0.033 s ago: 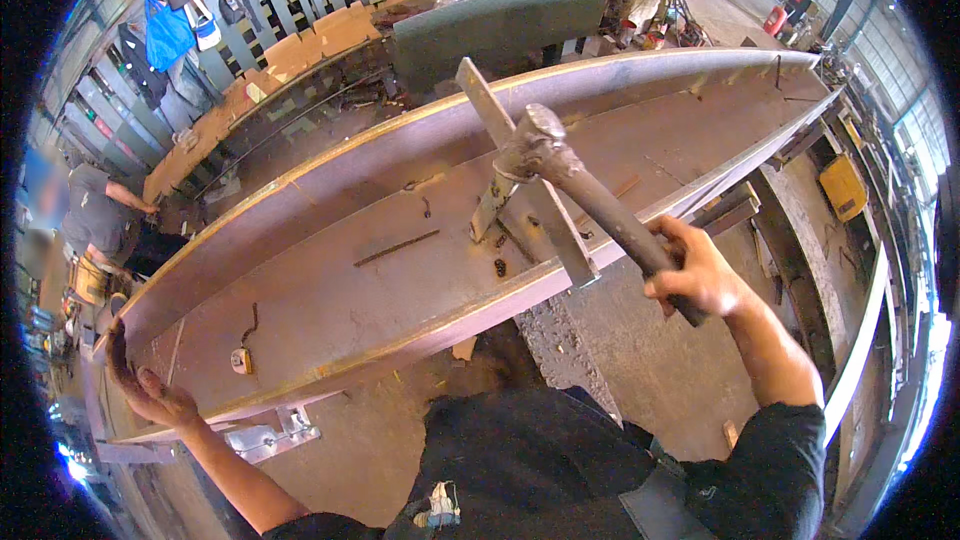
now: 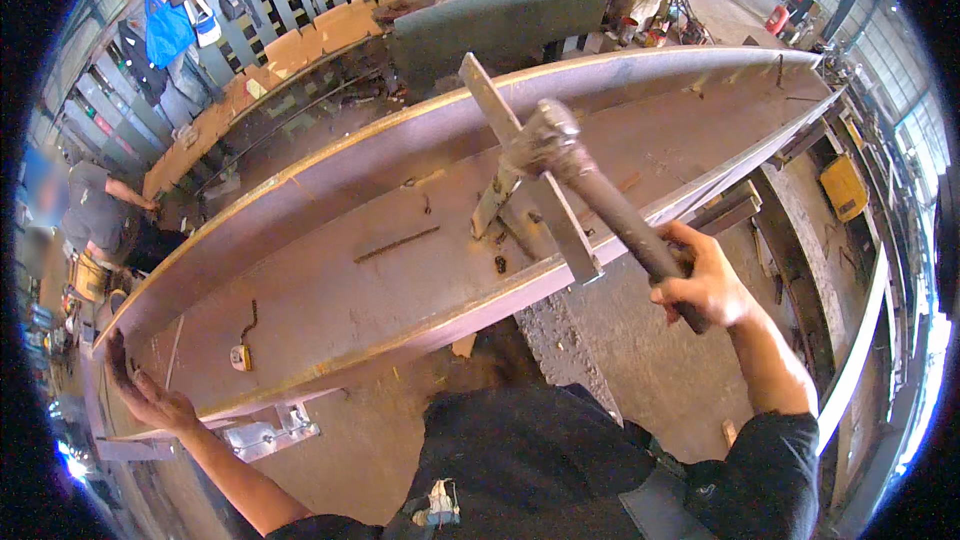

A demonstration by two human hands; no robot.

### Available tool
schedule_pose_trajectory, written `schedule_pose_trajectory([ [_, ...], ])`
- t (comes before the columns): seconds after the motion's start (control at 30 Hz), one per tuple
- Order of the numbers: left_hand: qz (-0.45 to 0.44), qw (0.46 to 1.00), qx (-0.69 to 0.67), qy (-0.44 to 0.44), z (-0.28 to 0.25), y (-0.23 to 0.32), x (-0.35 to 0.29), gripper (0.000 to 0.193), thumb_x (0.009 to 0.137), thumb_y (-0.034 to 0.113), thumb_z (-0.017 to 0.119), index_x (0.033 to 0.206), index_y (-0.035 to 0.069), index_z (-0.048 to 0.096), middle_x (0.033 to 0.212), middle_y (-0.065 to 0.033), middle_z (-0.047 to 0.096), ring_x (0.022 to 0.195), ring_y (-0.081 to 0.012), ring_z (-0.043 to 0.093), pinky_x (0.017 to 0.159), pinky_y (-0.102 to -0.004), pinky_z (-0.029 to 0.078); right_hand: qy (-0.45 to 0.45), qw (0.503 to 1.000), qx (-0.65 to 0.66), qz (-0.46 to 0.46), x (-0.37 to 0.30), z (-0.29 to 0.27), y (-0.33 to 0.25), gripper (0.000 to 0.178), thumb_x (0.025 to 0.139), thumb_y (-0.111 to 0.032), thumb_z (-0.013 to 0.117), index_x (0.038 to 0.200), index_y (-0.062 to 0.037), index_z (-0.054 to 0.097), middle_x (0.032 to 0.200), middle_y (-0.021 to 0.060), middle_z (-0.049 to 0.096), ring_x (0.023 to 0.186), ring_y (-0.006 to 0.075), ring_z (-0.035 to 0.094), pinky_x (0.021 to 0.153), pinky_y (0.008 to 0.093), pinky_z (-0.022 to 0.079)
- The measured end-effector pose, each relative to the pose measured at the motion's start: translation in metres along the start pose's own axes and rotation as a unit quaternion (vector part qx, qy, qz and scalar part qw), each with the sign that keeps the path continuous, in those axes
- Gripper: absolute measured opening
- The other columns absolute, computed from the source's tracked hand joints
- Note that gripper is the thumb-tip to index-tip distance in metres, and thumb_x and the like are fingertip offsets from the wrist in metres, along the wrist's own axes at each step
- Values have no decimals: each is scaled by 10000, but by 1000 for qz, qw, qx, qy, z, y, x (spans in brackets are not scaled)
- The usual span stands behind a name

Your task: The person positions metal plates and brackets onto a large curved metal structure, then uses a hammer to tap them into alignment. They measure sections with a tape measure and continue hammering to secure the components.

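My right hand [image 2: 705, 285] is wrapped round the handle of a sledgehammer [image 2: 632, 230], low on the grip. Its metal head is raised over a long steel beam [image 2: 310, 325] with upright side walls. Below the head, a flat steel bar [image 2: 488, 98] lies across the beam from wall to wall. A short metal piece [image 2: 492, 205] slants down beneath the head; how it joins the bar is hidden. At the beam's left end, my left hand [image 2: 155, 402] rests with thumb and fingers apart, holding nothing I can see.
Inside the beam lie a tape measure [image 2: 240, 357], a thin rod [image 2: 397, 245] and small metal bits. A co-worker [image 2: 105, 210] bends at the far left. A dark curved plate [image 2: 500, 35] stands behind; a yellow piece [image 2: 844, 188] and long steel members lie at right.
The hammer and my right hand have shifted slightly to the right. My left hand stays at the beam's left end.
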State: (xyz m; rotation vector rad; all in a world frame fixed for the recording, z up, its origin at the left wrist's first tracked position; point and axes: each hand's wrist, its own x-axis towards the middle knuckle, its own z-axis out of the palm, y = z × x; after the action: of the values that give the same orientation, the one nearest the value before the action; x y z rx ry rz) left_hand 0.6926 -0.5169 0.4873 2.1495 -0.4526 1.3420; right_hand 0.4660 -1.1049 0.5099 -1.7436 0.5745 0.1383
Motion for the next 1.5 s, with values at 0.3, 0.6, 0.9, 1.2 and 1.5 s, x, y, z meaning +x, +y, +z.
schedule_pose_trajectory([
  [0.3,-243,942,166,159,-156,-120,-130,406,1043,284,502,1288,-34,559,1228,-161,641,1094,-266,629,975,-381,493,281,937,199,-49,11,-79,49,326,792,-195,676,1051,-36,559,734,40,587,540,119,554,458,251,472],
  [0.6,-103,989,26,104,-78,-71,-51,389,1059,176,399,1334,-93,456,1279,-228,597,1152,-307,607,1025,-410,470,-42,994,70,71,80,38,42,381,766,-211,669,1098,-53,569,693,61,552,526,163,545,488,318,501],
  [0.9,-105,993,10,46,-25,-36,-27,335,1033,129,466,1295,-73,517,1301,-209,590,1193,-284,582,1054,-402,439,237,915,311,100,-6,-45,147,289,762,-182,653,1006,-42,584,776,69,616,498,134,544,416,282,489],
  [1.2,-104,985,26,137,-75,-62,-41,322,1031,160,507,1225,-94,546,1210,-196,646,1100,-272,637,986,-386,501,372,885,280,25,109,-82,104,174,829,-287,692,816,-149,587,681,-31,544,590,118,533,547,286,436],
  [1.5,-16,990,-96,98,36,23,21,380,1027,154,428,1327,-75,472,1274,-226,606,1185,-317,589,1037,-413,450,-191,976,-53,86,27,40,43,670,723,-98,748,1319,6,460,743,111,618,541,184,607,410,344,462],
])
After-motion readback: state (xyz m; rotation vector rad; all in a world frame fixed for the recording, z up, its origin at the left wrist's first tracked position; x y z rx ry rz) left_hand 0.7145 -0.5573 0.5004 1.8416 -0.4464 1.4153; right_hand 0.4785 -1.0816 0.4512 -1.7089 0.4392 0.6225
